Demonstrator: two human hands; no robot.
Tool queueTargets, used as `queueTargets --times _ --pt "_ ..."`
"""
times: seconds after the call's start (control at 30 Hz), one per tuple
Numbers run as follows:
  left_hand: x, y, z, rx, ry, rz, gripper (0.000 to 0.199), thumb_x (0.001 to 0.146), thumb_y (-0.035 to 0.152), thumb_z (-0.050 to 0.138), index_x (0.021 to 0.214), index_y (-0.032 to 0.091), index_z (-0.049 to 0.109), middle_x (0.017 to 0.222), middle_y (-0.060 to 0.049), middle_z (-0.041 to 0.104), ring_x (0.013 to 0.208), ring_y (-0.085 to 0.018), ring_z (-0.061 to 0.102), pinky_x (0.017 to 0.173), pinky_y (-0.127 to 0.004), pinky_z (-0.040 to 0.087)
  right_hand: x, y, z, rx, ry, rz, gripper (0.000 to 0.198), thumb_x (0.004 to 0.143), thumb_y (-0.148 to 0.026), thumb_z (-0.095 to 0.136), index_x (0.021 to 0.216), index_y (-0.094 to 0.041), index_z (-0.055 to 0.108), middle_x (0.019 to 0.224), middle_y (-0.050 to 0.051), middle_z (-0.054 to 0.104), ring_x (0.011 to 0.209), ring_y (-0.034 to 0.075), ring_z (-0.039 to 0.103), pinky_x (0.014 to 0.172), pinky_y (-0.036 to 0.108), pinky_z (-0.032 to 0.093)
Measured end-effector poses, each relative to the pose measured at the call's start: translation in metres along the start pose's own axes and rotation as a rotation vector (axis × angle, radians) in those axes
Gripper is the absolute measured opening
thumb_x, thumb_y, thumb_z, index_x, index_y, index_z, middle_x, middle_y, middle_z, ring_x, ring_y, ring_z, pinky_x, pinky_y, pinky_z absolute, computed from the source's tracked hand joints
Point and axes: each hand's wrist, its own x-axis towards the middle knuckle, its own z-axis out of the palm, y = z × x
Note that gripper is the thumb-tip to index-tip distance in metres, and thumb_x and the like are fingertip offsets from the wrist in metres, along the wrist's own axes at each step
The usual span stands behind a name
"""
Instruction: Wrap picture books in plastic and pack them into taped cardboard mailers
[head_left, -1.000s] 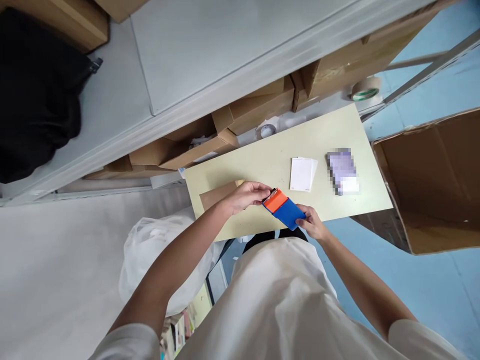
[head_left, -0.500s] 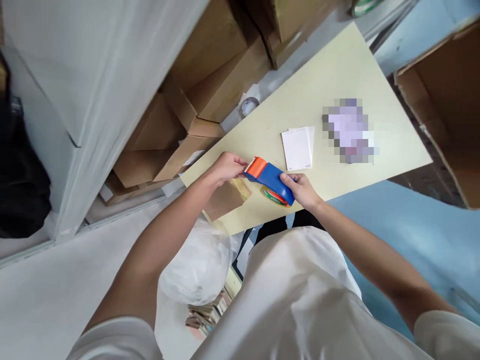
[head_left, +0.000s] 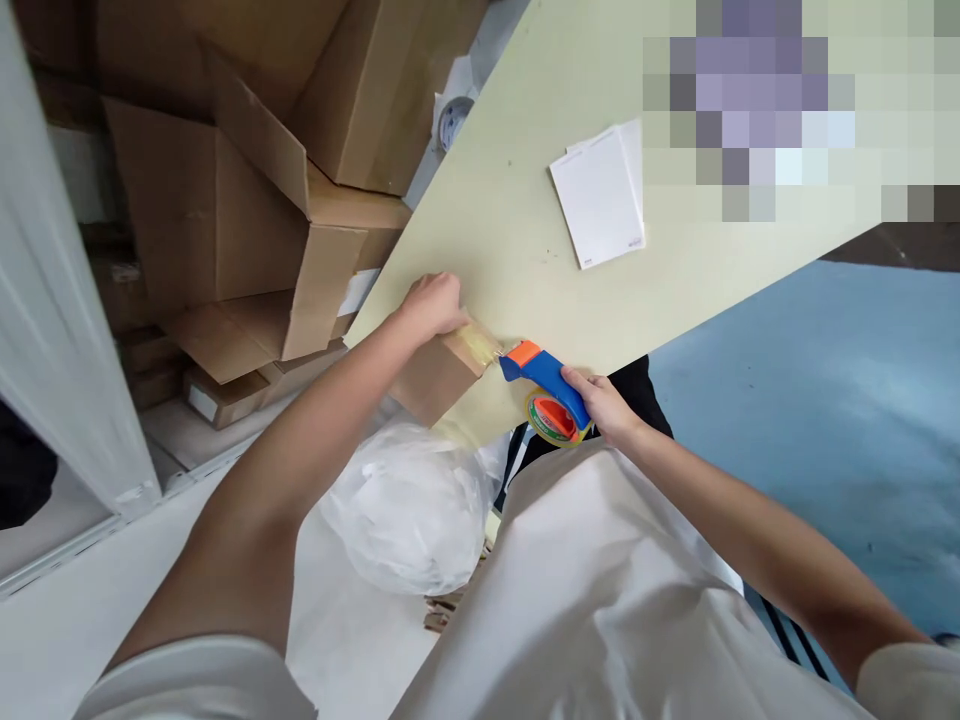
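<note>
Far left of the small carton (head_left: 429,385) lies something black (head_left: 24,470), cut off by the view's edge. Nearer, also left of the small carton, a pale shelf post (head_left: 71,300) rises, then open cardboard boxes (head_left: 259,240) with their flaps spread. A white plastic bag (head_left: 412,515) bulges below the small carton, on the person's side. The small carton itself rests on the left end of the pale desk (head_left: 502,220). At its far edge is the left hand (head_left: 435,303), fingers bent down; whether they grip or only press cannot be told. Yellowish tape (head_left: 481,348) covers the small carton's upper right end. Beyond it, past the desk's edge, sits a grey tape roll (head_left: 453,122). Just right of the small carton is the blue and orange tape dispenser (head_left: 546,378), held aloft, its orange end towards the small carton. The right hand (head_left: 609,408) is clamped around its rear. Farther right of the small carton, and beyond it, lie white cards (head_left: 600,200), then a pixelated purple item (head_left: 757,90).
</note>
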Motion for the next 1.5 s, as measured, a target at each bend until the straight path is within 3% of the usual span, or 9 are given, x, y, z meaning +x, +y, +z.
queueTargets --times 0.17,0.57,0.67,0.77,0.87,1.0,1.2,1.37,1.5 --pt "-0.001 0.000 0.008 0.100 -0.011 0.026 0.078 0.068 0.033 0.071 0.135 0.016 0.036 0.116 -0.013 0.057 0.115 -0.030 0.051 0.095 -0.038 0.040 0.008 0.022 0.007 0.079 -0.001 -0.038 0.046 0.071 -0.062 0.063 0.071 -0.016 0.070 0.061 0.003 0.068 0.059 0.017 0.062 0.056 0.026 0.048" --pt "-0.035 0.001 0.023 0.272 0.199 0.140 0.066 0.084 0.032 0.051 0.143 0.016 0.025 0.116 -0.016 0.059 0.104 -0.031 0.059 0.090 -0.046 0.038 0.015 0.029 0.025 0.089 -0.018 -0.024 0.046 0.072 -0.061 0.063 0.071 -0.016 0.070 0.067 0.005 0.071 0.061 0.017 0.064 0.058 0.027 0.051" --pt "-0.043 -0.020 0.027 0.226 0.249 0.303 0.064 0.085 0.040 0.050 0.142 0.018 0.031 0.129 -0.015 0.053 0.114 -0.032 0.054 0.096 -0.046 0.034 0.017 0.028 0.025 0.083 -0.023 -0.016 0.044 0.073 -0.059 0.063 0.071 -0.016 0.070 0.067 0.005 0.071 0.062 0.018 0.065 0.059 0.027 0.051" --pt "-0.046 -0.050 0.045 0.176 0.161 0.581 0.066 0.079 0.057 0.053 0.136 0.026 0.041 0.139 -0.008 0.048 0.128 -0.031 0.041 0.104 -0.046 0.025 0.018 0.027 0.022 0.111 -0.049 -0.008 0.040 0.075 -0.055 0.063 0.078 -0.016 0.071 0.070 0.005 0.072 0.066 0.019 0.066 0.062 0.028 0.053" --pt "-0.043 -0.075 0.070 0.115 0.096 0.686 0.073 0.072 0.066 0.056 0.134 0.028 0.045 0.140 -0.007 0.048 0.131 -0.030 0.039 0.106 -0.045 0.023 0.019 0.025 0.021 0.122 -0.073 0.024 0.037 0.078 -0.051 0.061 0.083 -0.016 0.071 0.072 0.005 0.072 0.067 0.019 0.067 0.064 0.029 0.054" --pt "-0.037 -0.090 0.088 -0.050 0.167 0.608 0.077 0.068 0.069 0.058 0.132 0.026 0.048 0.137 -0.007 0.051 0.129 -0.028 0.042 0.103 -0.040 0.031 0.024 0.011 0.029 0.114 -0.144 0.042 0.035 0.085 -0.048 0.053 0.094 -0.017 0.068 0.085 0.005 0.074 0.079 0.020 0.068 0.074 0.031 0.055" --pt "-0.045 -0.085 0.091 -0.344 0.327 0.201 0.069 0.078 0.062 0.052 0.136 0.026 0.043 0.132 -0.007 0.055 0.120 -0.026 0.050 0.098 -0.037 0.037 0.054 -0.061 0.056 -0.137 -0.229 -0.020 0.044 0.090 -0.053 0.041 0.103 -0.019 0.064 0.095 0.006 0.072 0.091 0.023 0.066 0.083 0.038 0.053" --pt "-0.064 -0.052 0.097 -0.524 0.489 -0.106 0.065 0.089 0.050 0.036 0.147 0.024 0.020 0.148 -0.012 0.035 0.130 -0.028 0.038 0.102 -0.044 0.031 0.073 -0.124 0.077 -0.470 -0.116 -0.133 0.040 0.084 -0.055 0.050 0.106 -0.023 0.058 0.088 0.002 0.068 0.079 0.019 0.065 0.072 0.034 0.054" --pt "-0.077 -0.031 0.102 -0.533 0.549 -0.126 0.066 0.087 0.052 0.040 0.147 0.029 0.021 0.154 -0.011 0.018 0.134 -0.034 0.029 0.106 -0.055 0.015 0.072 -0.137 0.090 -0.654 -0.088 -0.351 0.042 0.083 -0.056 0.050 0.108 -0.023 0.056 0.092 0.001 0.067 0.081 0.015 0.063 0.078 0.033 0.052"
